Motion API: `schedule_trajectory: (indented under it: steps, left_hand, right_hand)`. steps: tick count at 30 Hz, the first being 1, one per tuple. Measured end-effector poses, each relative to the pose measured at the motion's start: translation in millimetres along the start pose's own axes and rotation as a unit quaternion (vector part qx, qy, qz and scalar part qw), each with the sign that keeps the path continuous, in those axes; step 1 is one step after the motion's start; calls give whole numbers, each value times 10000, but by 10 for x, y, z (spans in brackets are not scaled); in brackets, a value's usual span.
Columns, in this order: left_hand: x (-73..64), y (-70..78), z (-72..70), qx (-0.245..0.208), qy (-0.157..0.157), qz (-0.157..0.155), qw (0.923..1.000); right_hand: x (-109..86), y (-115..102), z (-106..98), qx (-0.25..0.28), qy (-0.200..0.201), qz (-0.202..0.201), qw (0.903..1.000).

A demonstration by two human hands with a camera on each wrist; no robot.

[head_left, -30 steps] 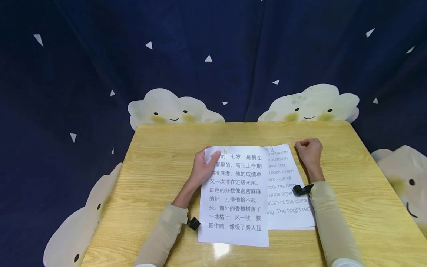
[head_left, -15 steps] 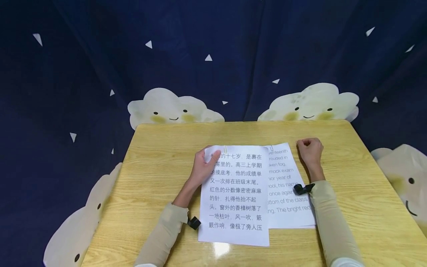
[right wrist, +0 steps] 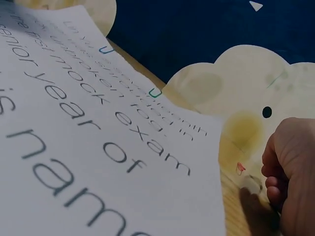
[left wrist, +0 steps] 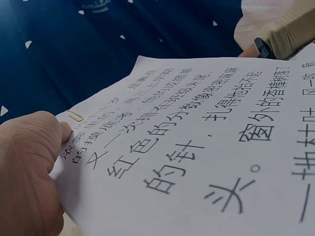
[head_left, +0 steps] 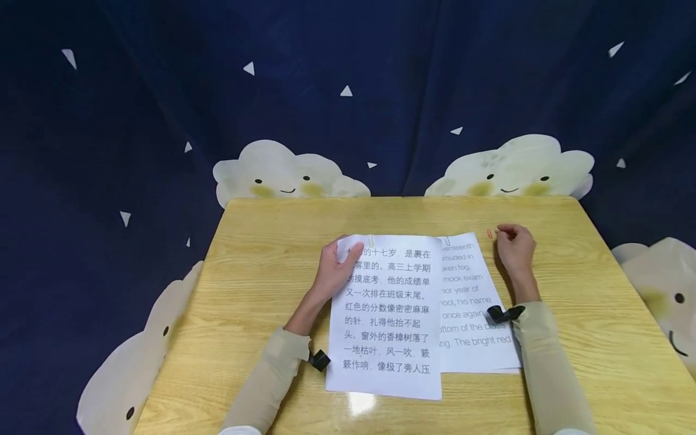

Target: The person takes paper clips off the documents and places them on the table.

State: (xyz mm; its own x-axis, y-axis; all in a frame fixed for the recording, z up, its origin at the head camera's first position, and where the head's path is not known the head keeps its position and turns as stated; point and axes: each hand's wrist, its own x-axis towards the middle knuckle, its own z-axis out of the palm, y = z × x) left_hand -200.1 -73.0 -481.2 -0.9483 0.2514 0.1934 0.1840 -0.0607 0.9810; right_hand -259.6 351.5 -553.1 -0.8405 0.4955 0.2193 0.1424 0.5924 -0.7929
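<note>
A white sheet of large Chinese print (head_left: pixel 386 314) is in my left hand (head_left: pixel 334 269), which pinches its upper left corner, thumb on top. A yellow paper clip (left wrist: pixel 74 116) sits on that sheet's top edge. Partly beneath it lies a sheet of English print (head_left: pixel 473 320), with a blue paper clip (right wrist: pixel 106 49) and a green paper clip (right wrist: pixel 155 93) on its top edge. My right hand (head_left: pixel 515 251) has curled fingers, right of the papers. Just left of its fingertips, apart from them, a red paper clip (head_left: pixel 489 234) lies on the table. Whether these fingers hold something is unclear.
The papers lie over a light wooden table (head_left: pixel 261 241). A dark blue curtain (head_left: pixel 304 72) with white triangles and smiling clouds hangs behind the table and at its sides. Each wrist bears a black camera, such as the right camera (head_left: pixel 502 314).
My right hand has moved a little to the right, and the red paper clip now shows beside it. The left hand keeps its grip on the Chinese sheet. The head view has shifted slightly.
</note>
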Motion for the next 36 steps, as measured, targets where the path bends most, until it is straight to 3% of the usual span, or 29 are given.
schedule_trajectory:
  steps: [5,9,25,36]
  left_hand:
    - [5,-10,6,57,38,98,9999]
    - [-17,81,9,29,-1,141,9999]
    - [-13,83,-24,-5,6,93,10000]
    - [-4,85,8,-23,-174,276,9995]
  right_hand:
    - [-41,-43,-48,212,194,-135,9995]
    - [-93,-145,-78,442,278,-317,9981]
    - [-319,-1034,-182,1017,142,-1680,9804]
    - [-485,-1438,-167,1344,-55,-2318,9634]
